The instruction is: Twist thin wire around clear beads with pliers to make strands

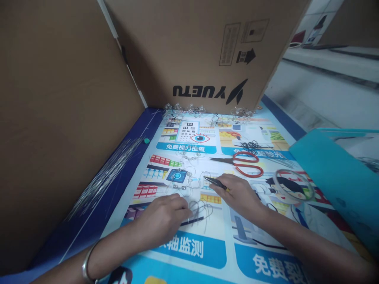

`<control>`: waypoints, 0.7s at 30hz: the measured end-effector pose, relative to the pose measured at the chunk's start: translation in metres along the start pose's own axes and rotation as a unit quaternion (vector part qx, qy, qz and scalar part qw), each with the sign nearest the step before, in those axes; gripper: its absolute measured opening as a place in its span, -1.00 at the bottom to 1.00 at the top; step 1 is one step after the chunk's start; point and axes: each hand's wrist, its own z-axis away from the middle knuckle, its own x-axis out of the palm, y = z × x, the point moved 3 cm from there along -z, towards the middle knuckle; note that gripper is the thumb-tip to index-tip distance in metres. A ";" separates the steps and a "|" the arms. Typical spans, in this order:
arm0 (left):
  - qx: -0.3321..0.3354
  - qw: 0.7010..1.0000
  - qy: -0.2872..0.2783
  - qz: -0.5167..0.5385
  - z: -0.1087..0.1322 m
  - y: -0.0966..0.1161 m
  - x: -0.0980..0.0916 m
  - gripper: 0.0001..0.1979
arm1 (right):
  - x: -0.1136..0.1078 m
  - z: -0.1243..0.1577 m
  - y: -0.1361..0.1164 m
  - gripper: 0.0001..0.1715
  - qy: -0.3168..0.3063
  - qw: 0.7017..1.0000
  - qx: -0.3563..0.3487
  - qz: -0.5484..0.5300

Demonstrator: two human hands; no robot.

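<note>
My right hand [241, 195] is closed around small dark pliers [217, 182], their pointed jaws facing left. My left hand [166, 217] is pinched at the edge of a small group of bent thin wires [204, 209], gripping wire there; its fingertips are partly hidden. Just beyond both hands, a ring of clear beads on wire [179, 187] lies on the printed mat [207, 232]. Red-handled scissors [248, 163] rest beyond the pliers, blades to the left.
A bundle of straight wires [109, 173] lies at left. Coiled dark wire [250, 146] sits behind the scissors, a wire coil [293, 184] to their right. Beaded pieces [189, 109] line the base of the cardboard wall [192, 47]. A turquoise box [331, 165] stands at right.
</note>
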 end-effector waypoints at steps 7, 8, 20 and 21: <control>-0.016 0.998 -0.039 -0.044 0.003 0.001 0.000 -0.81 | 0.000 0.000 0.000 -0.57 -0.006 1.000 -0.003 0.004; -0.014 0.998 -0.035 -0.049 0.003 0.001 0.000 -0.81 | 0.000 0.000 0.000 -0.57 -0.006 1.000 -0.004 0.004; -0.022 0.996 -0.058 -0.071 0.004 0.001 -0.001 -0.72 | -0.001 -0.001 0.000 -0.59 -0.003 1.000 -0.004 0.011; -0.021 0.995 -0.061 -0.073 0.005 0.000 -0.001 -0.73 | -0.001 -0.001 0.000 -0.59 -0.005 1.000 -0.004 0.009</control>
